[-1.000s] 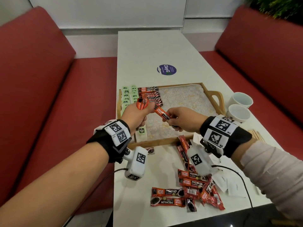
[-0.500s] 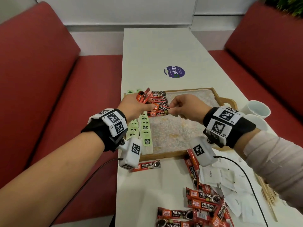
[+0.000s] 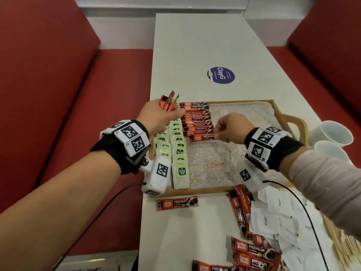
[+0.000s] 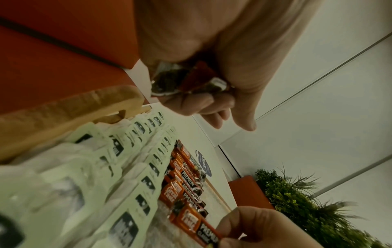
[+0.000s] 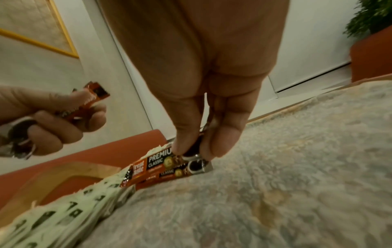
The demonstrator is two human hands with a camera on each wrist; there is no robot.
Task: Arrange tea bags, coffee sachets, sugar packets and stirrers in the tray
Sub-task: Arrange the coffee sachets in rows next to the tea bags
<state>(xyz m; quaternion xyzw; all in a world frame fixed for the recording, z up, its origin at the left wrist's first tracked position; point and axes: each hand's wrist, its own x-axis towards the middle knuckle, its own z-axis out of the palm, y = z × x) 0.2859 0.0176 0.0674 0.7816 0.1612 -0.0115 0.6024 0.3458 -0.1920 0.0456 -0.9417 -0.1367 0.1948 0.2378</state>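
Left hand hides most of its coffee sachets.

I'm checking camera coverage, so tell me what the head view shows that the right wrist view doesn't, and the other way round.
Only the head view shows the loose coffee sachets, sugar packets, the two white cups and the round sticker on the table.

Only the right wrist view shows the right hand's fingertips pinching the sachet's end, plus a plant.

Both show the right hand setting a sachet at the row's near end, the left hand gripping spare sachets, the tea bags and the tray.
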